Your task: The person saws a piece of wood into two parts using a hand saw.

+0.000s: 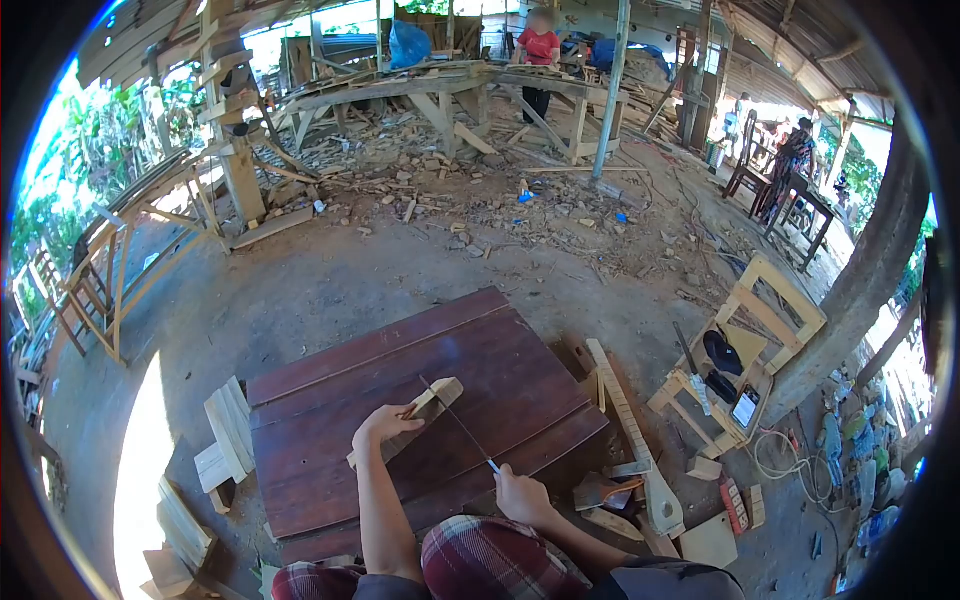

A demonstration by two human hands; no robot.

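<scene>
My left hand (385, 425) is closed around a pale wooden block (437, 398), which lies slanted on a dark reddish-brown wooden panel (330, 460). In my right hand (523, 494) is the pale handle of a thin saw (462, 425). Its long narrow blade shows almost edge-on and crosses the block near the far end, just beyond my left fingers. The blade's teeth are too small to make out. The block's near end is partly covered by my left hand and forearm.
Wooden offcuts (228, 430) sit left of the panel. At right are a long fretboard-like wooden neck (630, 425), a brush (597, 492) and a low wooden frame (775, 320) carrying a phone (746, 406). A person in red (539, 46) stands behind a far workbench (400, 88).
</scene>
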